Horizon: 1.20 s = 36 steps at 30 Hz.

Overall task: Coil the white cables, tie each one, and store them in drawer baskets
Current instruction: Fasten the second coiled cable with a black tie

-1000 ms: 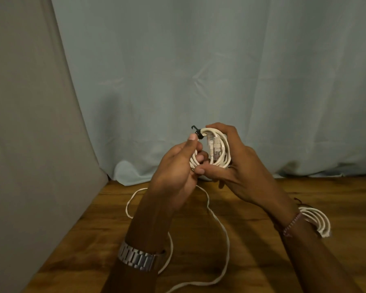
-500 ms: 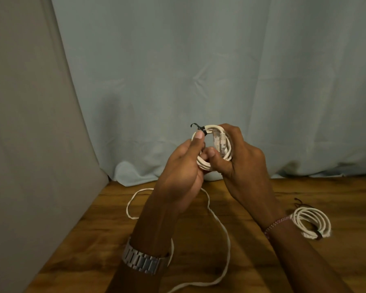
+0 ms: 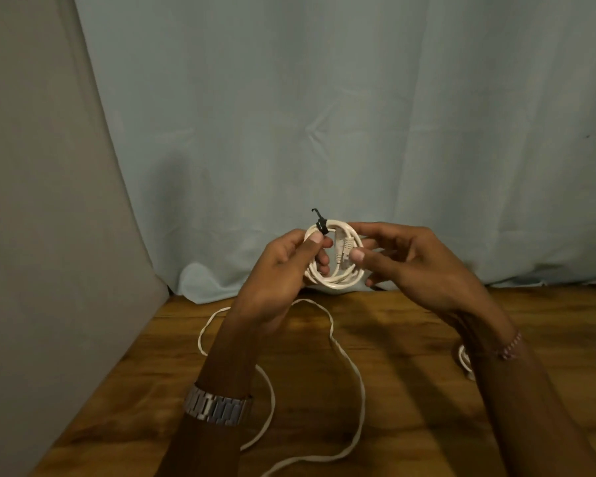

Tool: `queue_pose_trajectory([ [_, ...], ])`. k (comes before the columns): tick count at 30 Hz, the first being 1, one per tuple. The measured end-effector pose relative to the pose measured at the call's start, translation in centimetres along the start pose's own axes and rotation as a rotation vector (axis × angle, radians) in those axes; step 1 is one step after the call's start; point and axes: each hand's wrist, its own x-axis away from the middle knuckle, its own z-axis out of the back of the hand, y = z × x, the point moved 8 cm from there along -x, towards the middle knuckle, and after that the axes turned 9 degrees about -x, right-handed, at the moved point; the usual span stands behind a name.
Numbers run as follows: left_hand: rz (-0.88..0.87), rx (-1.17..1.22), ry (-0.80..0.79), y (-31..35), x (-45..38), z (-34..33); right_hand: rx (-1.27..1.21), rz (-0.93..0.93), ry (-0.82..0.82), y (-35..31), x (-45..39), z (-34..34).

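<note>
— What have you got there, in the middle of the frame?

— A small white cable coil [image 3: 336, 261], several round loops stacked tight, glossy and cream-toned in this light. Two pale plastic plug ends [image 3: 342, 248] lie side by side across its middle. A thin black tie [image 3: 320, 226] is wrapped around the coil's upper left edge, with a short hooked tail sticking up.

— How are you holding it?

— My left hand [image 3: 278, 270] is clenched on the coil's left side, thumb pressed just beneath the tie. My right hand [image 3: 415, 266] grips the right side, thumb tip on the loops beside the plugs, fingers curled behind. The coil is raised above the table, in front of the curtain.

— And below?

— A long loose white cable [image 3: 350, 364] wanders over the brown wooden table [image 3: 410, 407] in the lower centre, passing behind my left forearm, near my silver metal watch band [image 3: 217, 409]. At lower right, behind my right wrist with its pink-and-white bead bracelet [image 3: 511, 346], a bit of another white cable bundle [image 3: 463, 359] peeks out; I can't tell if it's tied.

— Behind it all?

— A pale blue fabric curtain [image 3: 324, 115] across the top, a grey panel [image 3: 38, 201] on the left.
</note>
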Motion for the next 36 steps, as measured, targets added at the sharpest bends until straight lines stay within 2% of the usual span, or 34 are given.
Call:
queue_pose_trajectory([
  [10,-0.148,-0.15,0.044,0.9,0.1,2.0,0.047,0.014,0.014,-0.2,-0.1,0.3],
  [16,-0.18,-0.227,-0.001,1.0,0.1,1.9,0.264,0.326,0.197,-3.2,0.5,1.1],
  [19,-0.182,-0.238,-0.047,1.2,0.3,1.5,0.342,0.408,0.198,-3.7,0.8,0.1],
  [22,-0.21,-0.26,-0.056,1.4,0.4,1.5,0.376,0.384,0.189,-3.3,0.6,-0.5],
  [27,-0.257,-0.261,-0.075,2.0,0.7,1.5,0.273,0.283,0.161,-3.0,0.5,-0.5],
  [36,-0.27,-0.268,-0.095,2.3,0.9,0.6,-0.092,0.079,0.225,-1.1,0.2,0.4],
])
